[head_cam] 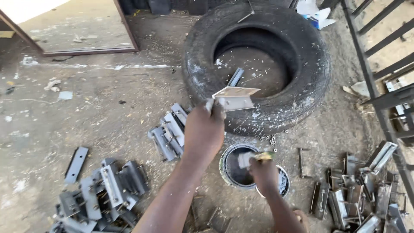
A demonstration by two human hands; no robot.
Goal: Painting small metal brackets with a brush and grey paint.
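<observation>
The left hand [203, 129] grips a metal plate [235, 98]; the right hand [263, 172] holds a brush [254, 157] over the paint can [235, 166]. The plate may slip, and paint may drip on the ground.

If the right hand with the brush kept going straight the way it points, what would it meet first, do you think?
The right hand points its brush down-left into the open paint can, so it would probably meet the can's dark inside first; depth is unclear.

One tyre [258, 64] lies far right. Two round tins [235, 166] sit near it. Three heaps of grey metal brackets [103, 194] lie left, middle and right, too many to count.
</observation>
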